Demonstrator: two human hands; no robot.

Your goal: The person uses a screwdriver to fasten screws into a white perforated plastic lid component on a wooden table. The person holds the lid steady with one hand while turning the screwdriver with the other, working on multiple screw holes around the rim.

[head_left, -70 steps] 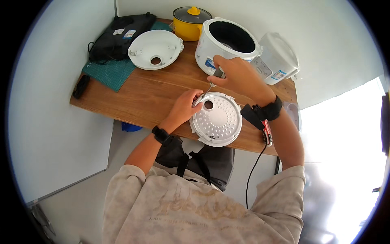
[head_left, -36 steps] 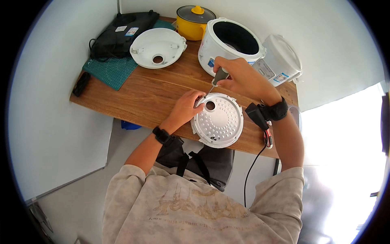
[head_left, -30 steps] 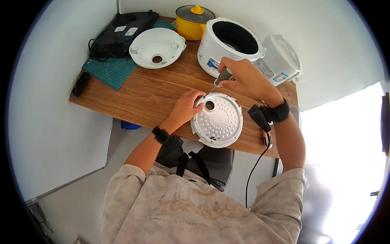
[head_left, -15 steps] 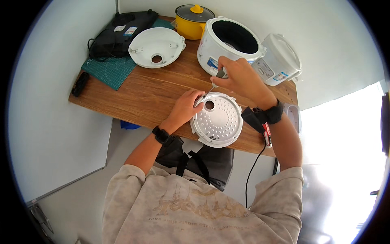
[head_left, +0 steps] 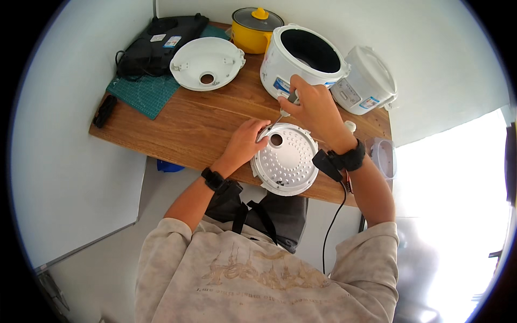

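A round silver rice cooker inner lid (head_left: 288, 160), dimpled and with one round hole, lies at the table's front edge and juts slightly past it. My left hand (head_left: 243, 144) grips its upper left rim, thumb on top beside the hole. Wrapped in the fingers of my right hand (head_left: 316, 109) is a screwdriver (head_left: 284, 112) with a grey and white handle. It slants down to the left, its tip at the lid's rim close to my left fingertips. Whether the tip sits in a screw is too small to tell.
Behind stand an open white rice cooker (head_left: 269, 68), a smaller white cooker (head_left: 353, 91) and a yellow pot (head_left: 246, 39). A white outer lid (head_left: 191, 64) and a black appliance (head_left: 186, 29) lie on the green cutting mat (head_left: 142, 97). A clear container (head_left: 383, 159) stands at right.
My right wrist and forearm have shifted slightly left, uncovering a small white object and more of the clear container. The screwdriver tip stays at the rim; my left hand keeps its hold.
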